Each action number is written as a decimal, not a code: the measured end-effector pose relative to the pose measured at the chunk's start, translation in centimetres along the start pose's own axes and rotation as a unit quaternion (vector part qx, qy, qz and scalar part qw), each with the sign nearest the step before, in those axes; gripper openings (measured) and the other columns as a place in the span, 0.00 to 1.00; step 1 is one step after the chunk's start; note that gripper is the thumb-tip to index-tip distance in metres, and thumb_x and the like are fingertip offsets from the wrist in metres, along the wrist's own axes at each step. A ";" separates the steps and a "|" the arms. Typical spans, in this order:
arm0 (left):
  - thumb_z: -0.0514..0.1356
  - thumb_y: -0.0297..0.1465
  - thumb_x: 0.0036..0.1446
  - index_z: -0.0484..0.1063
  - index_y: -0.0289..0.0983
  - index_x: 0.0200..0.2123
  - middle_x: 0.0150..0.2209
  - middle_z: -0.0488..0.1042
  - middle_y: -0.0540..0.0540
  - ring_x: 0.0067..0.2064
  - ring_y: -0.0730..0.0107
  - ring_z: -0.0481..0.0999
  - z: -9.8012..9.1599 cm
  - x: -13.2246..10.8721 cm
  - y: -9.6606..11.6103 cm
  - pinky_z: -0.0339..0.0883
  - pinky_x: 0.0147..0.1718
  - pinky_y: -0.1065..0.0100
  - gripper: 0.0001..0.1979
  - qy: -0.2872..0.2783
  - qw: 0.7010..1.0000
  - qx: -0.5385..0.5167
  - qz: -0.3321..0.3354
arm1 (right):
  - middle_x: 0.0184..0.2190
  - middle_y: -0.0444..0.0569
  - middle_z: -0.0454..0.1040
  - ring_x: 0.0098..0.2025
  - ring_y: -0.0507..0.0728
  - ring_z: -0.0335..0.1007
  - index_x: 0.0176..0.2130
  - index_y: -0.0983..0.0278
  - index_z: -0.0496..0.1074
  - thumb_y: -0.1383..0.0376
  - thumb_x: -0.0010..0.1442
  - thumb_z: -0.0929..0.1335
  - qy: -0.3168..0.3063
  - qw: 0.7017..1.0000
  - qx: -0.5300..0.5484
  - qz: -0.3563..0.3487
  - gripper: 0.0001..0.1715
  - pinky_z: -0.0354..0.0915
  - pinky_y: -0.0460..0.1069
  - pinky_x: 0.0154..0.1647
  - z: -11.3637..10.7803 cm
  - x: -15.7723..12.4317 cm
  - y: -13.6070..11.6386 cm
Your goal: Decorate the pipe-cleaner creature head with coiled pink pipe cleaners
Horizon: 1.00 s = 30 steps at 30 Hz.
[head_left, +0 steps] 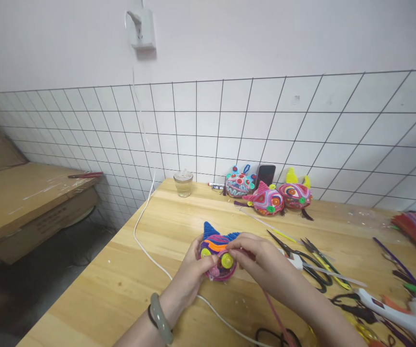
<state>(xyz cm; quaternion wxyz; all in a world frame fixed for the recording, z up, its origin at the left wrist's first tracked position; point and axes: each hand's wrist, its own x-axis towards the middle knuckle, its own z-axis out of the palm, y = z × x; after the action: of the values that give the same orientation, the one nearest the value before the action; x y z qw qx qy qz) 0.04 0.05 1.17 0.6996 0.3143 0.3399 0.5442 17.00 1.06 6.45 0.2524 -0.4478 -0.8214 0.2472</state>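
Head view: we have the toy (215, 247) in our two hands, just above the near part of the table (121, 289), its blue ears up and its yellow eyes turned toward us. Our left hand (194, 262) grasps it from the left side, thumb laid across the front between the eyes. Our right hand (256, 250) has its thumb and fingertips drawn together at the upper right edge, touching it beside one eye — whether they pinch the toy or something on it, we cannot tell. A pink strand (275, 312) slants down below our right wrist. On our left wrist we wear a bangle (161, 320).

Near the wall stand a blue-eared toy (239, 185), a pink toy (267, 200) and a yellow-eared toy (296, 195), with a phone (265, 175) upright behind them. A glass (183, 185) stands to their left. Right of our hands lie scissors (290, 250) and, nearer us, a glue gun (394, 308) — a white cord (153, 262) crosses the table on the left.
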 end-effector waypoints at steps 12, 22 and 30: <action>0.68 0.28 0.41 0.68 0.38 0.48 0.46 0.75 0.41 0.48 0.58 0.73 0.0 0.0 0.1 0.66 0.43 0.64 0.28 0.001 1.000 -0.016 0.013 | 0.33 0.47 0.74 0.36 0.54 0.69 0.37 0.62 0.76 0.68 0.63 0.63 -0.022 0.999 -0.018 -0.020 0.11 0.63 0.47 0.38 -0.4 -0.3 -0.5; 0.67 0.27 0.44 0.64 0.38 0.54 0.49 0.74 0.40 0.49 0.57 0.72 -0.2 0.1 -0.2 0.65 0.46 0.61 0.32 0.015 0.998 0.016 0.055 | 0.32 0.48 0.76 0.36 0.55 0.69 0.36 0.62 0.77 0.70 0.62 0.63 -0.026 0.999 -0.039 -0.006 0.13 0.62 0.47 0.38 -0.1 -0.7 -2.0; 0.68 0.30 0.44 0.60 0.41 0.58 0.52 0.71 0.40 0.52 0.56 0.70 -0.4 0.4 -0.3 0.65 0.48 0.63 0.36 0.039 0.992 0.045 0.112 | 0.28 0.46 0.74 0.31 0.53 0.69 0.30 0.61 0.76 0.69 0.61 0.63 -0.019 0.999 -0.014 0.027 0.14 0.60 0.45 0.31 0.8 -0.9 -3.4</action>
<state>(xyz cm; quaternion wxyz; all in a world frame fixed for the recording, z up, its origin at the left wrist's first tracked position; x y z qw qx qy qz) -0.07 0.42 0.62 0.6050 0.3602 0.3541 0.6155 14.85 -1.47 7.85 0.2235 -0.4685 -0.8171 0.2507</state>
